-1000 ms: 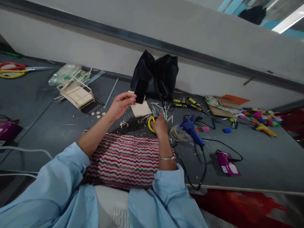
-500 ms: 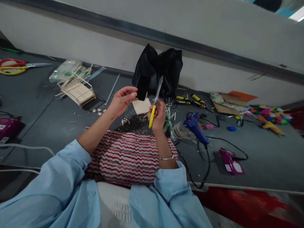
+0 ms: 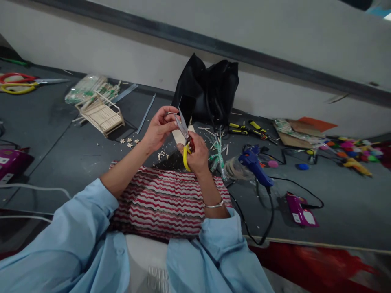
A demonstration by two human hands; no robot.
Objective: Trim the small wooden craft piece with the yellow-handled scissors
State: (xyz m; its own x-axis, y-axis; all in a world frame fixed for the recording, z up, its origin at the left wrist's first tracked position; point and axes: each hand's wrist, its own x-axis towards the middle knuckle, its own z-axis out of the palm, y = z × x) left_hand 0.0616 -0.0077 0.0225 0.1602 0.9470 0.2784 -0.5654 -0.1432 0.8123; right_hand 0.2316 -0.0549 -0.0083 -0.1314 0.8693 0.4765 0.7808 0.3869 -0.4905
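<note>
My right hand [image 3: 198, 154] grips a pair of scissors [image 3: 183, 125] by the handles, one of them yellow. The parted blades point up and left, close to the fingertips of my left hand [image 3: 160, 129]. That left hand is closed in a pinch; what it holds is too small to make out. Behind the blades, a black phone [image 3: 187, 106] leans against a black bag [image 3: 200, 83]. A pale flat piece [image 3: 178, 137] lies below the phone, partly hidden by my right hand and the scissors. Small flower-like wooden pieces [image 3: 129, 145] rest left of my left wrist.
A small stick-built frame [image 3: 102, 118] stands at left, near bagged sticks [image 3: 84, 89] and larger scissors [image 3: 50, 81]. On the right are a blue glue gun [image 3: 256, 165], its cable, a purple box [image 3: 301, 213], cutters [image 3: 255, 130] and pom-poms [image 3: 348, 148]. A striped cushion [image 3: 165, 199] lies before me.
My right hand has swung the scissors leftward, from upright to slanting left, and the blades have parted near my left fingertips. My left hand stays pinched in nearly the same place.
</note>
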